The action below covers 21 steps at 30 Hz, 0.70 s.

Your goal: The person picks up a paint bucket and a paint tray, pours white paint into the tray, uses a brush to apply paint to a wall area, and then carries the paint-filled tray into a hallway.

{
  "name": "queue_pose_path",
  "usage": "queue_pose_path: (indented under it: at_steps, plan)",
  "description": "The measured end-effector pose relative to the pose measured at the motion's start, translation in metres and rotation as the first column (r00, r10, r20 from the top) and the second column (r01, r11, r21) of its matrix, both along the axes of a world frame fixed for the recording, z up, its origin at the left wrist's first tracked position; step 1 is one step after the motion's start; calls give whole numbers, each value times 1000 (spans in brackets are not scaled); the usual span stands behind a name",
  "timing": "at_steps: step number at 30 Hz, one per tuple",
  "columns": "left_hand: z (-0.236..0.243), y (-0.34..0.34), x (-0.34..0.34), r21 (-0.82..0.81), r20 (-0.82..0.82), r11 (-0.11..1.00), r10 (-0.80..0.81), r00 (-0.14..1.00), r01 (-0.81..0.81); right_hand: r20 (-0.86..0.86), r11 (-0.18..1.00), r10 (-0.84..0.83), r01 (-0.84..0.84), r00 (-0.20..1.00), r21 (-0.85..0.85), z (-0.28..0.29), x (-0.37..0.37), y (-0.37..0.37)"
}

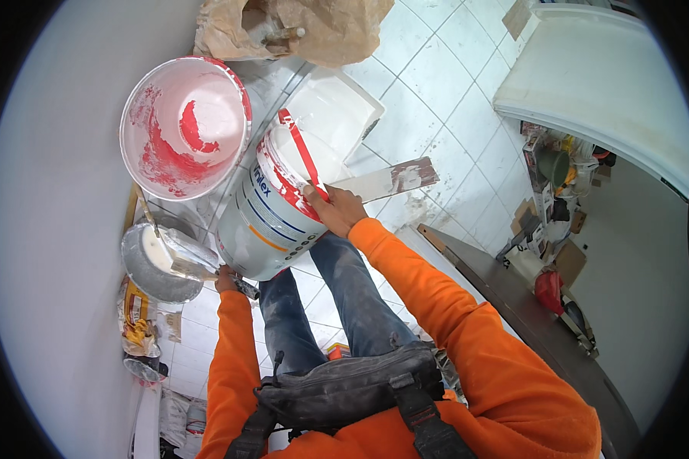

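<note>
A pale grey plastic bucket (262,226) with a red-smeared rim leans in front of my legs, its mouth tipped away from me. My right hand (338,210) is closed on the bucket's rim, by a red strip (305,153) that crosses the mouth. Low by the bucket's base, my left hand (226,280) is closed around a broad filling knife (193,251), its metal blade coated with whitish residue. That blade reaches over a grey mixing tub (144,277) with white material inside. Whether the left fingers also touch the bucket is hidden.
A larger white bucket (168,172) streaked with red stands by the left wall. Beyond the grey bucket lie a white tray (337,96), a smeared board (398,180) and a crumpled paper bag (337,34). A dark-edged panel (513,314) runs along my right.
</note>
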<state>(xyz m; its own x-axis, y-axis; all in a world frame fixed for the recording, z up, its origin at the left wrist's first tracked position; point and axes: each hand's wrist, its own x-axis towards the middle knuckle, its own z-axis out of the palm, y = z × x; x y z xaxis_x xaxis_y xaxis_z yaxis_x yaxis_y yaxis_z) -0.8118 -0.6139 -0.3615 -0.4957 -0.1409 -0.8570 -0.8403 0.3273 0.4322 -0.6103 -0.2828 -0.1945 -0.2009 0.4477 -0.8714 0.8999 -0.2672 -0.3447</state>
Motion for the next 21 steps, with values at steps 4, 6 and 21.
queue_pose_path:
  at_steps: [4, 6, 21]
  plan:
    - [-10, -2, 0, 74, 9, 997, -13, 1000, 12, 1, 1000, -4, 4, 1000, 13, -4, 0, 1]
    - [-17, -8, -2, 86, -5, 996, 1, 1000, -1, -3, 999, -5, 6, 1000, 50, -6, -1, -4]
    - [-39, -2, 2, 218, 112, 969, 96, 989, -119, 39, 985, 94, -98, 995, 139, 19, -38, -22]
